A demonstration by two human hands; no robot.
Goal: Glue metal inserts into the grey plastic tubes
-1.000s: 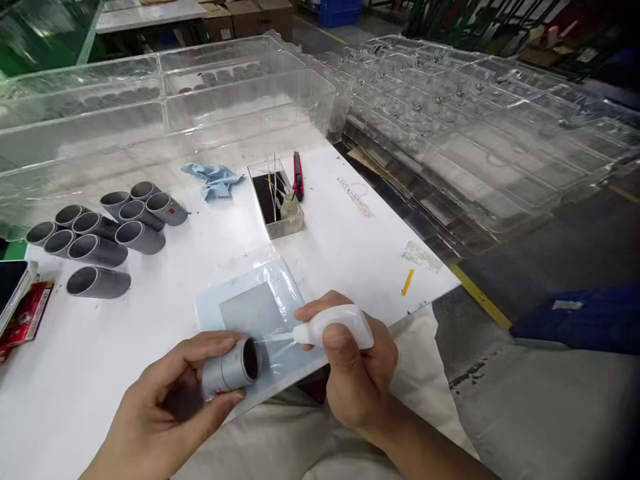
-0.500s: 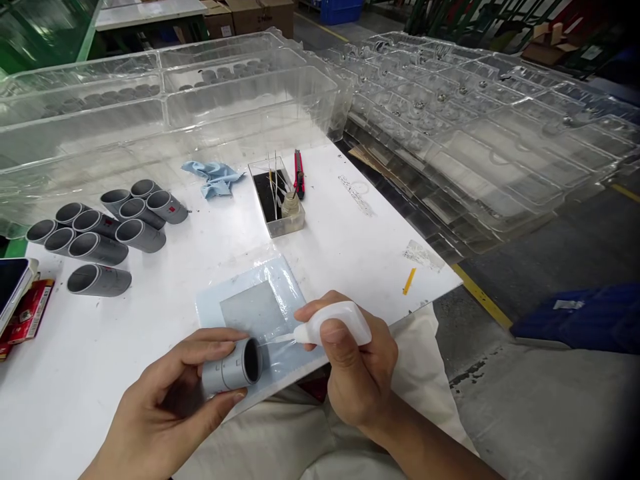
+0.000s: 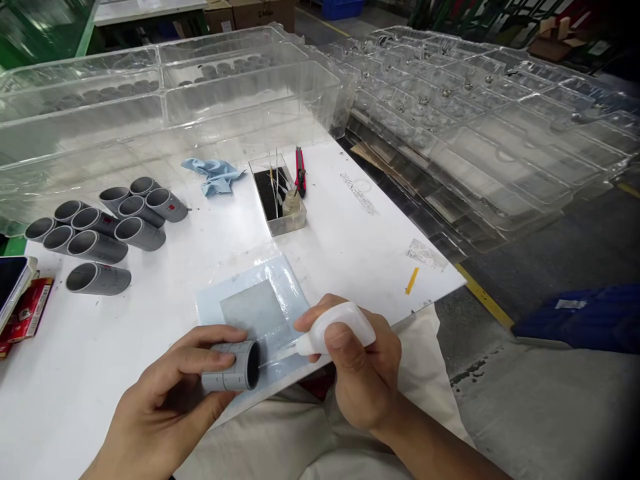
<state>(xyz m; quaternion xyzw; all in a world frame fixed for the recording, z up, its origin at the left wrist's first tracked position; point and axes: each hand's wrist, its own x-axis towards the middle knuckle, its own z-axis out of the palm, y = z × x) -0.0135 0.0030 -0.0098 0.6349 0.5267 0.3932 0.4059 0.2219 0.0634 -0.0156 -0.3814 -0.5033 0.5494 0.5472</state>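
My left hand [image 3: 167, 393] grips a short grey tube [image 3: 233, 368] between thumb and fingers, its dark open end facing right. In my right hand [image 3: 363, 373] lies a white squeeze bottle [image 3: 345, 328], tilted so that its thin clear nozzle points left. The nozzle tip is at the rim of the tube; whether it touches cannot be made out. Beneath both hands is a light blue pad [image 3: 285, 280] with a grey square sheet [image 3: 255, 310] on it. Several similar grey tubes [image 3: 99, 279] lie at the left of the white table [image 3: 165, 300].
A blue cloth [image 3: 215, 177], a clear box [image 3: 287, 228] with thin tools and a small jar, and a red cutter [image 3: 300, 172] lie farther back. Clear plastic trays [image 3: 240, 100] stand behind. A yellow strip [image 3: 412, 281] is near the right edge; a phone [image 3: 13, 283] is at left.
The tube has turned slightly in my left hand, so its open end faces more to the right. My right hand and the bottle have shifted a little to the right.
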